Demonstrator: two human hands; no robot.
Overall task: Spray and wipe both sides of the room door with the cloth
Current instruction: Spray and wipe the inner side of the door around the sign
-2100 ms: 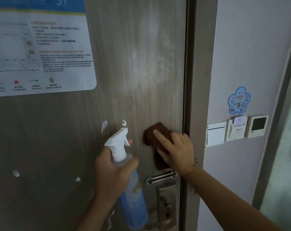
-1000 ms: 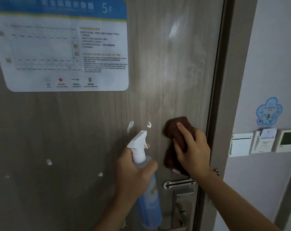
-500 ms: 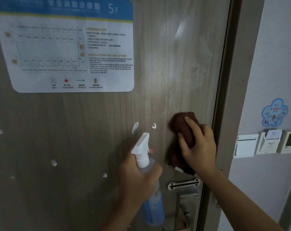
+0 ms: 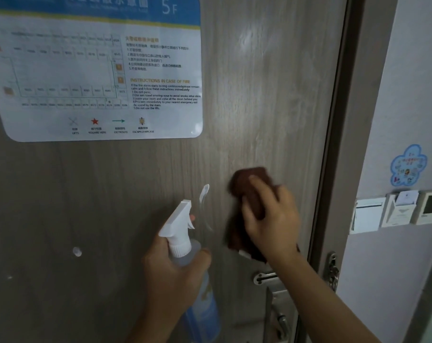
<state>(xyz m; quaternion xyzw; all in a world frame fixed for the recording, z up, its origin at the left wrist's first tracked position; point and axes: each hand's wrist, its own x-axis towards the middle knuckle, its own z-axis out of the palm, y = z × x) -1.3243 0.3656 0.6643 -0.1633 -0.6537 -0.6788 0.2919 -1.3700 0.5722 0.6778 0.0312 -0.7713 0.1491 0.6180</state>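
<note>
Meanwhile right hand (image 4: 271, 219) presses the brown cloth (image 4: 247, 191) on the door (image 4: 259, 95); left hand (image 4: 170, 276) grips the spray bottle (image 4: 182, 233); below, seemingly a latch plate (image 4: 264, 278), fire-escape notice (image 4: 93, 70) above.

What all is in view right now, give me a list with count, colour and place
door: one, grey-brown wood grain, fills the view
evacuation notice: one, white with blue header, upper left of door
foam blobs: several, white, mid and lower left door
cloth: one, brown, against door
spray bottle: one, blue, white trigger
lock hardware: metal, lower right
flower sticker: one, blue, wall
wall panels: three, white, below sticker
left hand: grips bottle
right hand: presses cloth
</note>
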